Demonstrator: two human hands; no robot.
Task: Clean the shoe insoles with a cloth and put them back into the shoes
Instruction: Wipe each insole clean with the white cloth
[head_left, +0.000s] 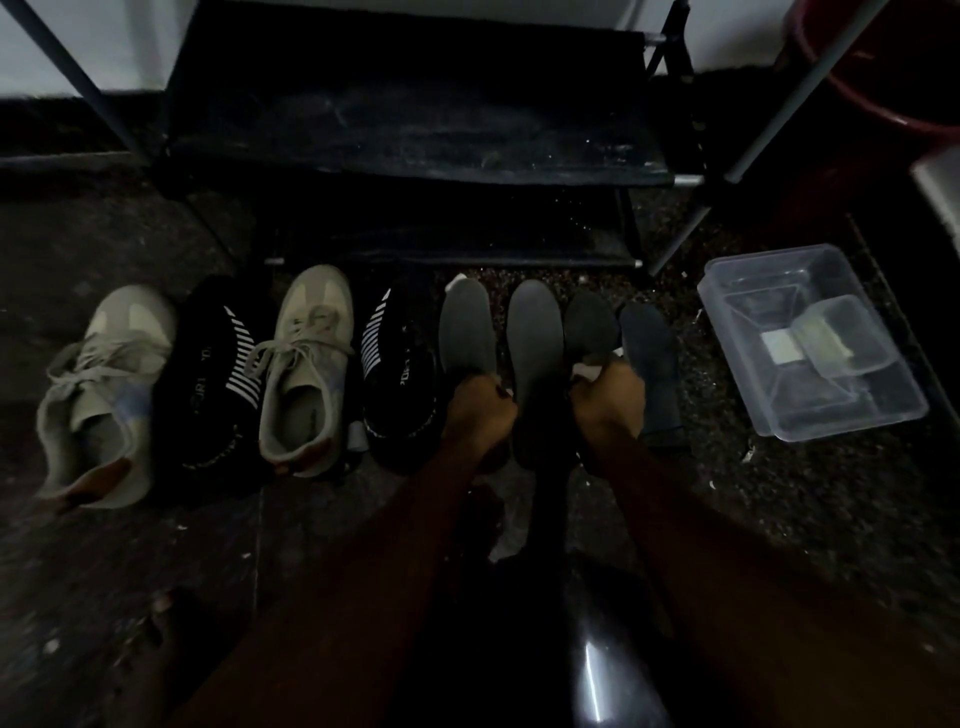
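Note:
Several grey insoles lie side by side on the dark floor in front of a shoe rack. My left hand (480, 410) grips the heel end of the leftmost insole (466, 327). My right hand (610, 397) holds a white cloth (587, 370) against the third insole (589, 325). A lighter insole (535, 353) lies between my hands, and a dark one (649, 353) lies at the right. To the left stand two beige sneakers (101, 384) (306, 364) and two black striped shoes (215, 374) (397, 374), set alternately.
A black shoe rack (415, 135) stands behind the row. A clear plastic container (810, 343) sits on the floor at the right, a red bucket (883, 78) at the top right. My bare foot (166, 608) shows at the lower left.

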